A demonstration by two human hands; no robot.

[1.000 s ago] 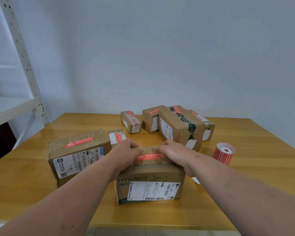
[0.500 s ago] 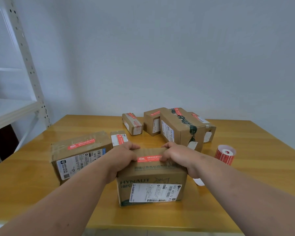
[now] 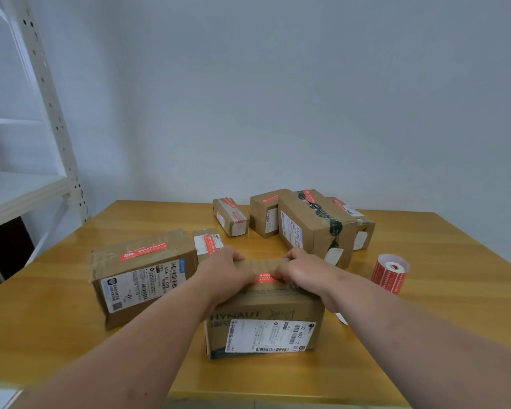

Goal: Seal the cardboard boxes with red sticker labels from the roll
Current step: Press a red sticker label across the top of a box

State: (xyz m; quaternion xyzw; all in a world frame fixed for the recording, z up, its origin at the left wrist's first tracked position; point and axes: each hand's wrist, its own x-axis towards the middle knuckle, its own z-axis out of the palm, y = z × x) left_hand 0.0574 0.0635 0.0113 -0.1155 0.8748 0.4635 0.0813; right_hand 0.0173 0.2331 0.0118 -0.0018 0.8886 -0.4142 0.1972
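**Pressing the seal home**

Wooden table (image 3: pixel 425 335), white wall behind. Left hand (image 3: pixel 224 276) and right hand (image 3: pixel 304 273) both curled over the near box (image 3: pixel 263 323), thumbs squeezing the red sticker (image 3: pixel 265 276) on top. Stiff, light cardboard — best gripped at the top edges. Roll (image 3: pixel 389 273) standing off right.

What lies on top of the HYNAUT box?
A red sticker label shows mid-top of the HYNAUT box, between the left hand and right hand. Both hands cover its ends.
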